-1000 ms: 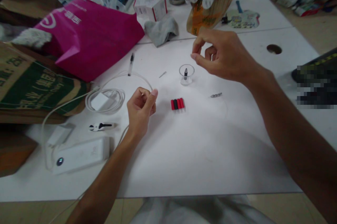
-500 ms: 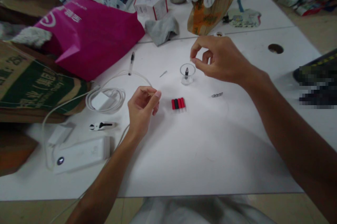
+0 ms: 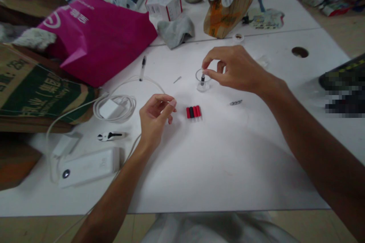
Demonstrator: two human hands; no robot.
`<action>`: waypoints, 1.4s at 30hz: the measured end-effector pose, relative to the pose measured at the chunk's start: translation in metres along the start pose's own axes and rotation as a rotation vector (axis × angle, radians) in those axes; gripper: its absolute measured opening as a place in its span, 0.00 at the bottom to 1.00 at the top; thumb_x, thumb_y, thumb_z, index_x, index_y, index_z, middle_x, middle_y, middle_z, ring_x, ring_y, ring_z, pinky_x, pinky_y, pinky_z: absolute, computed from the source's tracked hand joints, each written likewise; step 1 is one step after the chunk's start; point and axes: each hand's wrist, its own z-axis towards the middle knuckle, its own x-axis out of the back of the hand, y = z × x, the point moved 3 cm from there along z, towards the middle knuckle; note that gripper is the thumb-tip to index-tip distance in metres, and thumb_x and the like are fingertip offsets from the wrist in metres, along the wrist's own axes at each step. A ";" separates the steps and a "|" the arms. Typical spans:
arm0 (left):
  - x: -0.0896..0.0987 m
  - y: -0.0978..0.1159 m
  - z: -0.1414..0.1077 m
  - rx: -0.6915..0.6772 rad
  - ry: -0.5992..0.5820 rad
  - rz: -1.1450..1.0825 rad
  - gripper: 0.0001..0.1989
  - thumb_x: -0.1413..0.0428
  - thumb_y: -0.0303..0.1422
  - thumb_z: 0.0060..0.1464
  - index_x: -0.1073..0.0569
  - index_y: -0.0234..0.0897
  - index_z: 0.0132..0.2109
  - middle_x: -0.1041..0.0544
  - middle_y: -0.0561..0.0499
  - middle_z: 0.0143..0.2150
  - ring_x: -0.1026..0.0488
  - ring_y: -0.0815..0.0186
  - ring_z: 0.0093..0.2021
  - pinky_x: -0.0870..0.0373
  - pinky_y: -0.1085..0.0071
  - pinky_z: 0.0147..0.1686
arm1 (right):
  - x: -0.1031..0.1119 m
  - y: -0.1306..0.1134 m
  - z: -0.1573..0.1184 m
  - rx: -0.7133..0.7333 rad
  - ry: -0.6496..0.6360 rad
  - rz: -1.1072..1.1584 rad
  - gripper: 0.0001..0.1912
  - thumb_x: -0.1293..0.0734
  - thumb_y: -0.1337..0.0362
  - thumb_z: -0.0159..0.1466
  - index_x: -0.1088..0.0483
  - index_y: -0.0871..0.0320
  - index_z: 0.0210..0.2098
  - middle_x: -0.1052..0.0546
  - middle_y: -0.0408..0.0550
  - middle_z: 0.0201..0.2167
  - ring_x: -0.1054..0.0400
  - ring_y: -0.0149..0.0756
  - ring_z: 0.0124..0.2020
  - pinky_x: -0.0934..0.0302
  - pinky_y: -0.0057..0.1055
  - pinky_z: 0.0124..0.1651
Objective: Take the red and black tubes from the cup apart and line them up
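Note:
My right hand (image 3: 228, 66) reaches over a small clear cup (image 3: 203, 88), thumb and forefinger pinched at the top of a small black pointed piece (image 3: 202, 80) standing inside it. My left hand (image 3: 156, 115) hovers above the white table, fingers curled and thumb against the forefinger; whether anything sits in that pinch is too small to make out. Just right of it lies a row of small red and black cylinders (image 3: 194, 112) with clear ends. A thin grey sliver (image 3: 177, 79) lies left of the cup, and a small twisted metallic piece (image 3: 236, 102) to its lower right.
On the left are a pen (image 3: 143, 68), a coiled white cable (image 3: 125, 115), nippers (image 3: 111, 136) and a white power bank (image 3: 89, 167). Behind stand a magenta bag (image 3: 105, 37), a grey cloth (image 3: 176, 32) and a roll of tape (image 3: 238, 38). A round hole (image 3: 300, 52) pierces the table at right.
My right hand has moved slightly left and down, bringing its fingertips from beside the cup's rim to the black piece inside. My left hand has barely shifted.

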 end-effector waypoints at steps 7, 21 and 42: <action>0.000 0.001 0.000 -0.003 -0.002 -0.011 0.15 0.22 0.36 0.51 0.17 0.38 0.41 0.21 0.52 0.36 0.21 0.67 0.33 0.32 0.79 0.20 | -0.006 0.004 0.000 0.021 -0.009 -0.032 0.06 0.23 0.55 0.70 0.17 0.49 0.43 0.12 0.50 0.44 0.24 0.46 0.33 0.32 0.46 0.45; -0.001 0.002 -0.001 0.010 -0.006 -0.004 0.16 0.21 0.38 0.52 0.18 0.38 0.41 0.22 0.51 0.37 0.22 0.67 0.34 0.32 0.78 0.20 | -0.012 0.008 -0.001 0.026 -0.048 -0.030 0.07 0.23 0.54 0.71 0.15 0.48 0.43 0.13 0.49 0.43 0.23 0.49 0.38 0.34 0.45 0.46; -0.001 0.000 -0.004 -0.006 -0.037 0.002 0.16 0.21 0.41 0.56 0.17 0.38 0.41 0.21 0.51 0.36 0.25 0.69 0.32 0.29 0.78 0.21 | 0.101 -0.081 -0.028 -0.044 0.287 -0.011 0.14 0.24 0.48 0.77 0.14 0.49 0.52 0.24 0.37 0.28 0.24 0.30 0.33 0.30 0.36 0.37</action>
